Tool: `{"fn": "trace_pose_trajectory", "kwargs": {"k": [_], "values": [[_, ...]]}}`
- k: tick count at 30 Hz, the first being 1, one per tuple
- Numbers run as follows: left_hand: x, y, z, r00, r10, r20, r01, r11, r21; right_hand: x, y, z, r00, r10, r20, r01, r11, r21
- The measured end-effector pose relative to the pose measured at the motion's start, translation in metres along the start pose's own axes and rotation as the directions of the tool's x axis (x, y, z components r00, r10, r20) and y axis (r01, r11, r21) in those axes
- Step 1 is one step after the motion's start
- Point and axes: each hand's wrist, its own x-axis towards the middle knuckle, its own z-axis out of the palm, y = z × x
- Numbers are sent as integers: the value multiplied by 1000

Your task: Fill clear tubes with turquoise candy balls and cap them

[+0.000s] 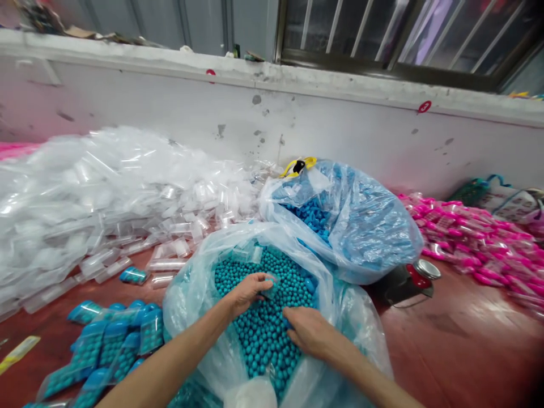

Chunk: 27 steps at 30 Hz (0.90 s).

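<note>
My left hand is closed around a small clear plastic tube, partly hidden by the fingers. It is over a large open plastic bag full of teal beads. To its right, my right hand is low over the same beads, fingers pinched together. A bit of blue shows at its fingertips, probably a cap, mostly covered by the hand. Another clear tube lies on the beads near the far rim.
Bead-filled tubes with blue caps lie at left on the red surface. Behind them is a heap of clear tubes. A bag of blue parts stands behind the beads, with a dark canister and pink packed items at right.
</note>
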Motion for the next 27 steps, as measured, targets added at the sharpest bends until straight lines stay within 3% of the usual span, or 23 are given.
{"fn": "trace_pose_trajectory", "kwargs": {"k": [3,5,7,9,12,15,18,23,27], "values": [[-15,2,-6,999,16,-34,-15,1000,14,10,12,-13,982,104,-156,-44,936,350],[-22,-2,-11,999,-11,-40,13,999,40,14,17,-14,964,178,-200,-67,885,461],[-24,-8,-13,996,-67,-64,73,993,94,14,20,-7,960,165,-225,-69,922,380],[-18,-16,-11,986,-119,-116,138,976,170,11,18,2,974,95,-204,-63,985,159],[5,-21,0,969,-152,-197,201,945,258,8,12,13,990,70,-125,-85,990,-117],[35,-16,15,962,-160,-221,218,938,270,11,8,19,981,126,-150,-160,958,-237],[50,-9,22,974,-148,-174,183,960,211,15,11,22,972,159,-171,-199,946,-256],[28,-8,5,999,-47,-3,47,999,3,12,12,26,973,147,-177,-188,951,-246],[2,-10,-6,997,31,63,-25,994,-105,18,1,27,972,159,-172,-197,954,-228]]}}
